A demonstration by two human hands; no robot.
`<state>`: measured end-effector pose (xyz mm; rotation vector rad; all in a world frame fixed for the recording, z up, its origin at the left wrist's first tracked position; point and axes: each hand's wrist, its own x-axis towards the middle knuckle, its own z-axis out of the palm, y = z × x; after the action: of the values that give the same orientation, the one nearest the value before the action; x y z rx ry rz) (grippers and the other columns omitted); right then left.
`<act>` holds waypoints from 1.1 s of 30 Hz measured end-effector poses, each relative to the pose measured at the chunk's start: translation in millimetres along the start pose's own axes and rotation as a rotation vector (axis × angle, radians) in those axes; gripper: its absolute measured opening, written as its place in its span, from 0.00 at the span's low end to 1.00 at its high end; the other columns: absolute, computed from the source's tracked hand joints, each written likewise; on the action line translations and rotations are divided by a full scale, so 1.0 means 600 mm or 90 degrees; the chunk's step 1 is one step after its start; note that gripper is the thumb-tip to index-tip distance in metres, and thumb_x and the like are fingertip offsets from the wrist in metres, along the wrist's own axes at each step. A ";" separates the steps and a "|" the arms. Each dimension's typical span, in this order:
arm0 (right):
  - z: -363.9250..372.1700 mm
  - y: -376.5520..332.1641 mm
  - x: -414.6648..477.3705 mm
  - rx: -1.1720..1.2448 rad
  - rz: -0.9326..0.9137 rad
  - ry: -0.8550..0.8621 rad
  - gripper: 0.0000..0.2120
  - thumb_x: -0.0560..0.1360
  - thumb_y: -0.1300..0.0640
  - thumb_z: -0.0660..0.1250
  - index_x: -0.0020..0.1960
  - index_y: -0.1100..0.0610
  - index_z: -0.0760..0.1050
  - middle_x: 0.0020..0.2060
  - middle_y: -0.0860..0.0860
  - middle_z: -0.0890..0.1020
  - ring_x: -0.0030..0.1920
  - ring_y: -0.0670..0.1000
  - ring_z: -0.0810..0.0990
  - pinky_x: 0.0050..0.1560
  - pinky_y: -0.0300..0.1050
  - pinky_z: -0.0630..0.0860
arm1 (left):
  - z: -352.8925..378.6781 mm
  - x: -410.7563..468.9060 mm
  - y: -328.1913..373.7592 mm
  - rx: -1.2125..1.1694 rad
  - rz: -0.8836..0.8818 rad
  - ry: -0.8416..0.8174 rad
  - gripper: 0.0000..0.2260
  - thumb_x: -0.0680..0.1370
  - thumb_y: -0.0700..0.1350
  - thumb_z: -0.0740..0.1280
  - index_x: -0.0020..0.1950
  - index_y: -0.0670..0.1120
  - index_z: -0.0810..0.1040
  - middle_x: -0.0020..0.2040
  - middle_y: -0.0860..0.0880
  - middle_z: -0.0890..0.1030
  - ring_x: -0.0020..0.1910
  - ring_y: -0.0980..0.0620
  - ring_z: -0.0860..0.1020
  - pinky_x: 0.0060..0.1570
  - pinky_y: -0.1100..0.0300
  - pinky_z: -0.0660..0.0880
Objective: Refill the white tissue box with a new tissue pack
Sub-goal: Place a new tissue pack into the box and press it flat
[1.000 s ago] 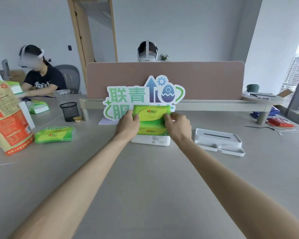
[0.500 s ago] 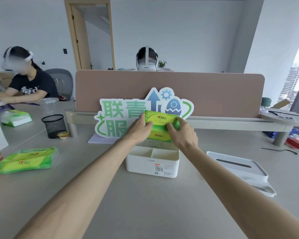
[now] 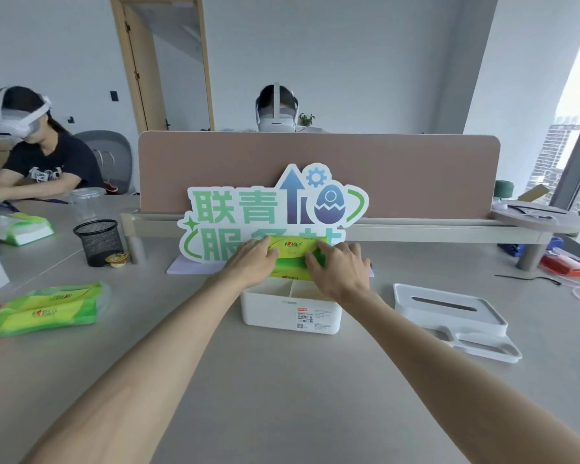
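Observation:
An open white tissue box (image 3: 272,311) stands on the grey table in front of me, its inside split by dividers. A green tissue pack (image 3: 292,254) sits in the box's rear part, most of it still above the rim. My left hand (image 3: 252,262) grips the pack's left end and my right hand (image 3: 339,269) grips its right end, both pressing on it from above. The box's white lid (image 3: 449,309), with a slot in its top, lies on the table to the right.
A second green tissue pack (image 3: 47,309) lies at the left, a third (image 3: 19,227) further back. A black mesh cup (image 3: 99,241) stands near a cut-out sign (image 3: 272,209) and a pink divider panel (image 3: 399,175). Two people with headsets sit beyond.
Both hands have lowered the tissue pack towards the box, from above its rim into the rear part. The view has moved closer to the box.

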<state>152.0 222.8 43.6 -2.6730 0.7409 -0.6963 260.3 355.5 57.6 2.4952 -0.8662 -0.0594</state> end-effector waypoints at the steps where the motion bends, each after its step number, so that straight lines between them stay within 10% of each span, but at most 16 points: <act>1: 0.006 0.001 0.002 -0.003 0.009 -0.020 0.19 0.78 0.44 0.54 0.53 0.55 0.78 0.54 0.57 0.77 0.60 0.60 0.68 0.48 0.52 0.62 | 0.002 0.000 0.000 0.001 0.008 -0.011 0.22 0.83 0.50 0.50 0.75 0.43 0.63 0.75 0.41 0.64 0.75 0.44 0.62 0.72 0.49 0.61; 10: 0.021 0.008 0.004 -0.041 -0.020 -0.052 0.19 0.79 0.48 0.53 0.56 0.56 0.78 0.53 0.59 0.77 0.61 0.60 0.66 0.50 0.53 0.68 | 0.023 -0.014 -0.009 0.004 -0.043 0.027 0.15 0.82 0.43 0.50 0.47 0.39 0.73 0.55 0.35 0.79 0.46 0.41 0.73 0.46 0.53 0.70; 33: 0.022 0.037 0.007 0.114 -0.105 -0.075 0.13 0.77 0.50 0.59 0.35 0.53 0.70 0.43 0.57 0.72 0.50 0.61 0.74 0.45 0.45 0.69 | 0.017 -0.055 0.001 0.052 -0.056 0.067 0.14 0.80 0.41 0.51 0.45 0.39 0.74 0.53 0.34 0.79 0.46 0.39 0.74 0.46 0.53 0.70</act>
<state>153.3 204.1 25.5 -2.6025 0.4109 -0.6072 231.5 369.9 45.1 2.5858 -0.7299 0.0785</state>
